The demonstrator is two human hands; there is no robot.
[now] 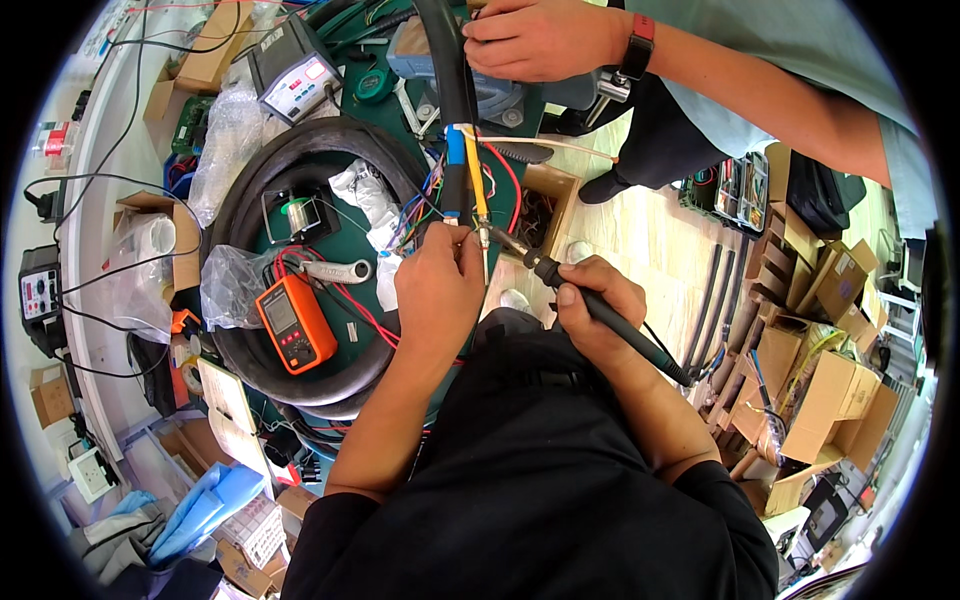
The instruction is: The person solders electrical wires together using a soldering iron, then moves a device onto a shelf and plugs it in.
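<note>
Your left grip (437,285) pinches the blue-and-black sleeved cable end (453,190) over the green worktop's (352,350) edge, apparently steadying it, while your right grip (603,302) clasps the black-handled soldering iron (645,347), tip slanted close.

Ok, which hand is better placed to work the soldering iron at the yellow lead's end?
Probably the right hand: it holds the soldering iron, with its tip near the yellow lead. The left hand looks busy at the lower end of the blue-banded cable.
</note>
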